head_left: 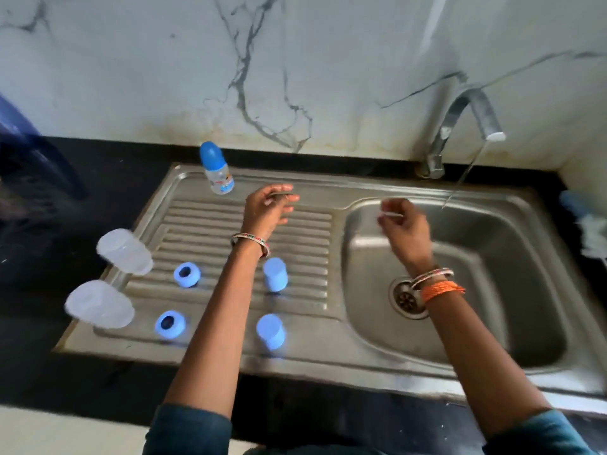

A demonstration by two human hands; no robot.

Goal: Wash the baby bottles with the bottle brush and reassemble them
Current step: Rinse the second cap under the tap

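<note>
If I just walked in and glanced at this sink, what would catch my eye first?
Probably the bright blue bottle parts: two rings and two caps spread over the ribbed drainboard, with one assembled bottle standing at its back edge. Then the tap, running a thin stream into the basin.

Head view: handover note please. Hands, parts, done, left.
Left hand: open over the drainboard, holds nothing.
Right hand: above the sink basin, pinches something small and clear; too blurred to name.
Tap runs.
One assembled bottle stands at the back.
On the drainboard: two clear bottle bodies, two blue rings, two blue caps.
Left: reassemble two bottles.
</note>
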